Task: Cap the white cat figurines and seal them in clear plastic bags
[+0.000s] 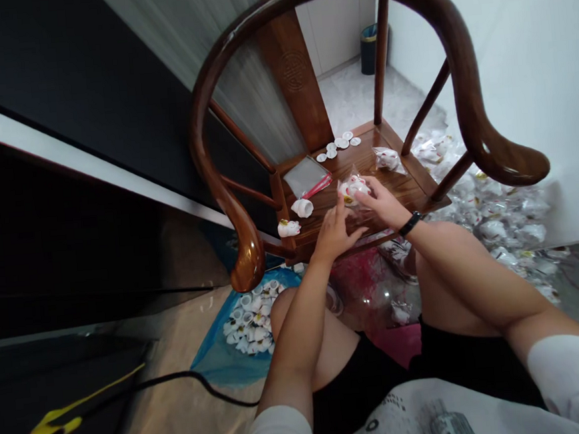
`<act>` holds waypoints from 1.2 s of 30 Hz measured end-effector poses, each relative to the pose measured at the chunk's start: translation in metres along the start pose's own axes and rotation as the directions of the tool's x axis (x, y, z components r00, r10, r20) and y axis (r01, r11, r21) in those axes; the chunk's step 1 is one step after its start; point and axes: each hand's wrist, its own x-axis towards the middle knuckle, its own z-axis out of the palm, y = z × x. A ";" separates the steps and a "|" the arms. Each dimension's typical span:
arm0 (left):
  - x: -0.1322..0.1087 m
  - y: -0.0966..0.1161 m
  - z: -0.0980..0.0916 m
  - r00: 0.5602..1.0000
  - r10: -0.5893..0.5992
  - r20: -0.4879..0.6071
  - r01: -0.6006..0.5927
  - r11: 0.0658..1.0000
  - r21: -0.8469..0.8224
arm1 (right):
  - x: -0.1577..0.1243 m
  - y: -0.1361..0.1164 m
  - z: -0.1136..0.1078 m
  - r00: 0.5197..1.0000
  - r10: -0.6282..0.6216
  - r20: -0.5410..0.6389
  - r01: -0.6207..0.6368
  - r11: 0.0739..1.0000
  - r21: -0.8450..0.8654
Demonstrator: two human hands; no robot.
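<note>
Seated person, knees apart, black shorts, white sleeves. Left hand (334, 235) and right hand (381, 203) both up over the seat of a dark wooden armchair (365, 157). Right grip pressed together, fingers pinching a clear plastic bag (349, 182) with a white ceramic figurine (353, 188) inside, gold marks showing through. Bag is held just above the front half of the seat, not clearly resting on it. Left grip loosely spread, index finger (341, 206) pointing up at the bag's lower edge, seems to touch it. Black wristband (410, 223) on right wrist.

On the seat, left of the hands: loose white figurine (289, 228), white cup-shaped piece (302, 207) just beside it, then grey flat packet with a red strip (306, 177). Farther back, a small group of white discs (338, 143) and another bagged figurine (388, 159).

Below the seat, between chair and legs, a blue plastic sheet (231, 362) holds a heap of white cup-shaped pieces (250, 320). Black cable (192, 378) runs across the floor near it. Right of the chair, a large pile of bagged items (495, 224) on the floor. Far back by the wall, a dark bin (369, 49).
</note>
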 end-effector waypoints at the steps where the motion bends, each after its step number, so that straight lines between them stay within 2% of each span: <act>1: 0.000 0.001 0.000 0.999 0.020 0.032 -0.020 1.000 -0.005 | 0.003 0.001 -0.005 1.000 -0.003 -0.026 0.000 0.995 -0.102; 3: 0.000 0.003 -0.003 0.998 0.024 0.065 -0.022 0.999 -0.023 | 0.010 0.003 -0.017 0.998 -0.040 -0.053 0.022 0.953 -0.303; 5: 0.002 0.003 -0.012 0.997 -0.005 0.072 0.004 1.000 0.011 | 0.019 0.005 -0.031 0.990 -0.137 -0.028 0.104 0.858 -0.503; 7: 0.004 -0.002 -0.026 0.997 -0.056 0.047 0.049 0.990 0.135 | 0.027 0.005 -0.045 0.980 -0.200 -0.006 0.139 0.704 -0.696; 9: 0.005 -0.013 -0.040 0.990 -0.140 -0.031 0.142 0.943 0.300 | 0.034 0.004 -0.058 0.980 -0.200 -0.018 0.092 0.529 -0.843; 12: 0.002 -0.034 -0.057 0.930 -0.316 -0.186 0.366 0.801 0.473 | 0.043 0.003 -0.073 0.989 -0.146 -0.030 0.024 0.353 -0.935; 15: -0.003 -0.052 -0.066 0.839 -0.489 -0.239 0.535 0.658 0.530 | 0.051 0.004 -0.085 0.992 -0.118 -0.053 -0.020 0.267 -0.963; 17: -0.006 -0.058 -0.067 0.791 -0.570 -0.223 0.588 0.607 0.534 | 0.057 0.007 -0.092 0.989 -0.122 -0.087 -0.056 0.237 -0.970; 19: -0.007 -0.061 -0.067 0.766 -0.613 -0.195 0.608 0.591 0.531 | 0.064 0.011 -0.100 0.988 -0.106 -0.113 -0.087 0.224 -0.971; 23: -0.006 -0.061 -0.067 0.756 -0.633 -0.164 0.608 0.587 0.535 | 0.076 0.023 -0.114 0.987 0.052 -0.150 -0.158 0.224 -0.962; 25: -0.006 -0.062 -0.066 0.756 -0.637 -0.153 0.606 0.593 0.530 | 0.081 0.028 -0.118 0.980 0.086 -0.177 -0.192 0.215 -0.957; 31: -0.004 -0.061 -0.063 0.754 -0.635 -0.167 0.620 0.605 0.500 | 0.084 0.037 -0.120 0.962 0.031 -0.272 -0.271 0.254 -0.928; 36: -0.001 -0.054 -0.059 0.763 -0.627 -0.154 0.608 0.618 0.499 | 0.080 0.040 -0.125 0.974 -0.064 -0.218 -0.190 0.298 -0.936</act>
